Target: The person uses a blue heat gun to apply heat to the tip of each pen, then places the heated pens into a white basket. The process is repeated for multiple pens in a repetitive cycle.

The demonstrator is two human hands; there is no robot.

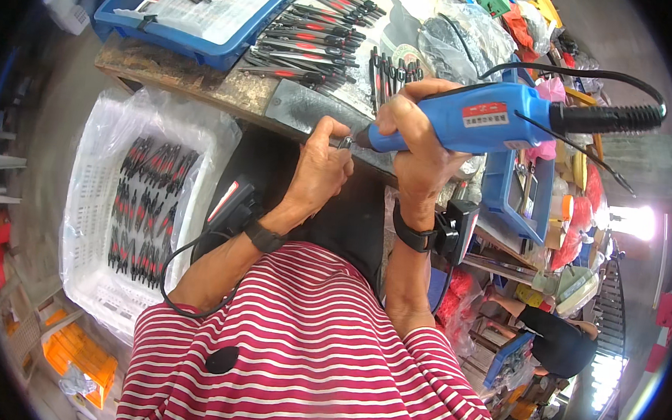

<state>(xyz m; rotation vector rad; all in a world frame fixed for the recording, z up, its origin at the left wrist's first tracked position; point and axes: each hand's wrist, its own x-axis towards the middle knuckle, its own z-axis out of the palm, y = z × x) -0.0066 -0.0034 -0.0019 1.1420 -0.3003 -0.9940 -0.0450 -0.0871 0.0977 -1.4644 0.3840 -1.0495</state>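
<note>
My right hand is wrapped round a blue electric screwdriver held nearly level over the table's front edge. Its dark nose points left. My left hand is closed, thumb and forefinger pinching a small dark metallic piece right at the screwdriver's tip. The kind of piece is too small to make out, and the other fingers curl in. Just beyond my hands, slim black parts with red middles lie in rows on the table. Several dark slim parts stand side by side closer to my right hand.
A white plastic-lined crate at my left holds rows of black-and-red parts. A blue tray with more parts sits at the table's far left. At right are a blue bin and plastic bags. A person in dark clothes is farther right.
</note>
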